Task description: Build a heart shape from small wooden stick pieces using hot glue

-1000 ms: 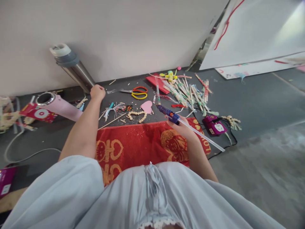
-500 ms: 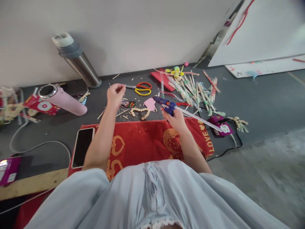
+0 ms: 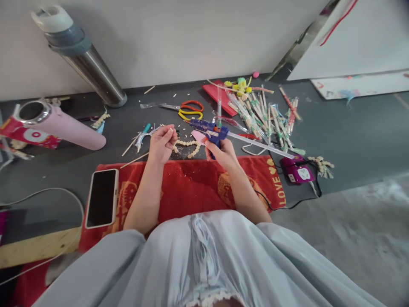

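A red towel [image 3: 191,187] covers the floor before the person. At its twelve o'clock edge, the right hand [image 3: 222,151] is clenched around a blue glue gun [image 3: 207,128], nozzle aimed nine o'clock toward the left hand [image 3: 162,143], pinching a tiny piece [image 3: 171,130]. Hot glue could likely scorch those close fingertips.

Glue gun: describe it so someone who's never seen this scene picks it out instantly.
Start at the red towel spread on the dark floor in front of the person. Just past its far edge, the right hand holds the glue gun. It is the only blue tool there, with a long clear glue stick jutting from its back, unlike the orange-and-yellow scissors beyond it.
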`<state>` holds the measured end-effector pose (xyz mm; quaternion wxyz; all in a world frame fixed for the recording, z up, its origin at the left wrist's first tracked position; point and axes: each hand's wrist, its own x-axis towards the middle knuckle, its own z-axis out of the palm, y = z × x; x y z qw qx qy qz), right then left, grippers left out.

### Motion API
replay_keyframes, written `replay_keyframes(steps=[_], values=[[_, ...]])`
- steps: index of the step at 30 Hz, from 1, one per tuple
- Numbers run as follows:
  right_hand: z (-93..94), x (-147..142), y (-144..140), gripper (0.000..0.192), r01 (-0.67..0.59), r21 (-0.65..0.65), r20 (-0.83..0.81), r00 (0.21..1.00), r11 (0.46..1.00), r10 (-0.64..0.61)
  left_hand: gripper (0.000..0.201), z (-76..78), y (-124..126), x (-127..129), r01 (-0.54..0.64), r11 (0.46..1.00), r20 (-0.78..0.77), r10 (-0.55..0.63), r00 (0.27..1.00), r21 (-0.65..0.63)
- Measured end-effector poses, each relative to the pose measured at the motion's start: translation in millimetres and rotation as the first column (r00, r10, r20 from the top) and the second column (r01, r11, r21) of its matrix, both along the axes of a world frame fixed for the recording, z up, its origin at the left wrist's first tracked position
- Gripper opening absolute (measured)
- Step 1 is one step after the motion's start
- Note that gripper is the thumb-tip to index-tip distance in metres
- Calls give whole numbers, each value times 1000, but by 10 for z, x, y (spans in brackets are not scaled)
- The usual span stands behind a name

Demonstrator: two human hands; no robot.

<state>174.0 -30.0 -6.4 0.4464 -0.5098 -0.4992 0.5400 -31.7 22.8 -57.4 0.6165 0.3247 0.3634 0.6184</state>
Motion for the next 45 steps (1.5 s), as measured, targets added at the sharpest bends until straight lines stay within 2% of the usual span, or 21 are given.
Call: replay_keyframes(steps=[5,15,22,29,37,45], values=[[-101,-3,-18,41,-66,-35,-67,996,997,63,35,18,-17,31,53,998,69,-50,996,-33],[-245,26,-43,49,-113,-41,-211,972,993,102,39,23,-8,25,74,994,53,-70,996,-77],[-237,84,-77,37,-126,-6,-180,976,992,123,36,-13,13,-3,109,994,33,-109,994,-19],[-248,128,-99,46,-121,36,-99,987,992,124,32,-4,4,-2,101,994,-61,-104,993,-49],[-266,140,-120,40,-73,-16,-232,970,997,67,40,34,-17,43,110,993,-58,-112,992,-47],[-339,103,-99,39,-110,-11,-290,951,994,102,41,53,-41,132,109,986,-12,-111,994,-129]])
